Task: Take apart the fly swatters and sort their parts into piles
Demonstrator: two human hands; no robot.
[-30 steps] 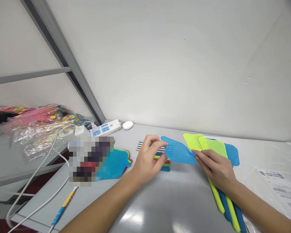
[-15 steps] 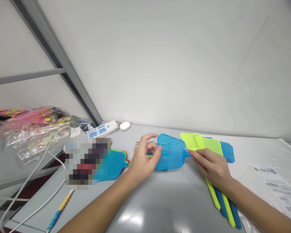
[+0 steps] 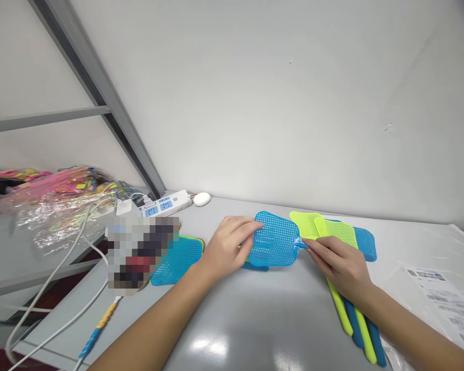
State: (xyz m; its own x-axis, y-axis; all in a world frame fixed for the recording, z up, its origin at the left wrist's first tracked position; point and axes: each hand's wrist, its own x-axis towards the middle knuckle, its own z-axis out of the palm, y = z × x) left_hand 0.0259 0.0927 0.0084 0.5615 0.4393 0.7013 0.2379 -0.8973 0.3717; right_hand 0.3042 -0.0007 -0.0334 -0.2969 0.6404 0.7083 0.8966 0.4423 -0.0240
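A blue perforated fly swatter head (image 3: 277,239) is held level above the table between my two hands. My left hand (image 3: 232,246) is closed on its left edge, fingers on the mesh and thumb below. At its narrow neck, my right hand (image 3: 342,263) pinches with thumb and fingertips. Just beyond the right hand lie lime-green fly swatters (image 3: 336,230) and blue fly swatters (image 3: 365,243), overlapping, their handles pointing toward me. Part of a blue piece (image 3: 259,267) shows beneath the held head; what lies behind my left hand is hidden.
Stacked swatter heads (image 3: 180,260) lie at left beside a blurred-out object (image 3: 143,257). A power strip (image 3: 170,203), white cables (image 3: 54,278) and a white oval device (image 3: 201,199) are behind. A clear plastic bag (image 3: 398,304) covers the right; plastic-wrapped items (image 3: 65,201) sit far left.
My left fingers have come down from above the swatter head's corner onto its mesh. Metal rods seen behind that hand are now hidden. The right hand keeps its pinch; the view shifted slightly.
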